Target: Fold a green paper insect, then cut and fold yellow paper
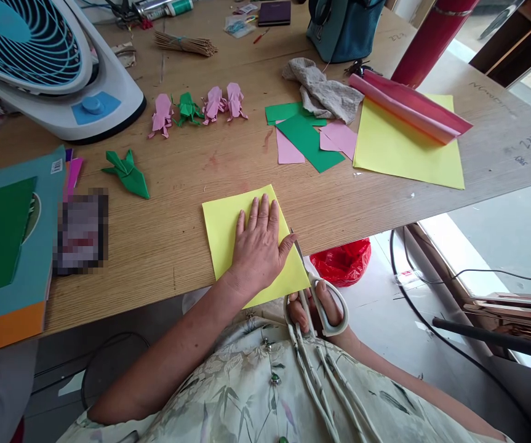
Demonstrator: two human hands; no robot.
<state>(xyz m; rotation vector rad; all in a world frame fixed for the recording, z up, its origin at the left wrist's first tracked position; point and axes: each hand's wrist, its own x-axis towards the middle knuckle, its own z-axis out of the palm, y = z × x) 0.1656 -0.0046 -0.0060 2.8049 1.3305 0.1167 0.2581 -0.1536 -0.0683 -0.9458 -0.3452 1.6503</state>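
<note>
Under my left hand (258, 246) lies a square of yellow paper (219, 227), its near corner sticking out past the table edge. The left hand rests flat on it, fingers stretched forward and thumb out to the right. My right hand (325, 307) grips white-handled scissors (341, 307), fingers through the loops. Their blades are spread along the paper's right edge, one above and one partly hidden beneath it. Left of the paper sits a green folded paper figure (129, 174). Behind stand pink folded figures (161, 115) and a green folded figure (188, 109) in a row.
A fan (94, 111) and a teal book (39, 246) occupy the left. Green paper pieces (311, 141), pink pieces (288, 147), a grey cloth (325, 89), yellow sheets (403, 147) and a red bottle (424, 46) lie or stand at right. A red-lined bin (346, 261) is below the edge.
</note>
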